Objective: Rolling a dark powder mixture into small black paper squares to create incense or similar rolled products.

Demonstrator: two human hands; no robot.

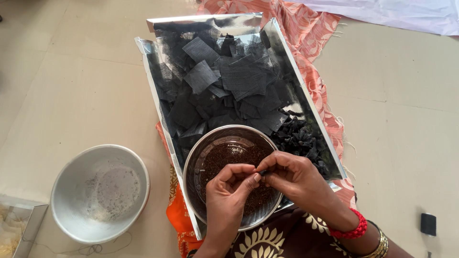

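My left hand [229, 193] and my right hand [294, 177] meet over a steel bowl [201, 153] of dark brown granules [229, 155]. Their fingertips pinch together around something small and dark that I cannot make out. The bowl rests at the near end of a shiny silver tray [153, 81]. Many black net fabric squares [224, 81] lie in the tray, with a heap of small black tied bundles [301, 138] at its right side.
An aluminium bowl [100, 191] with faint residue sits on the floor at the left. An orange patterned cloth [311, 48] lies under the tray. A small black object [428, 223] is at the lower right, and a box corner [19, 224] at the lower left.
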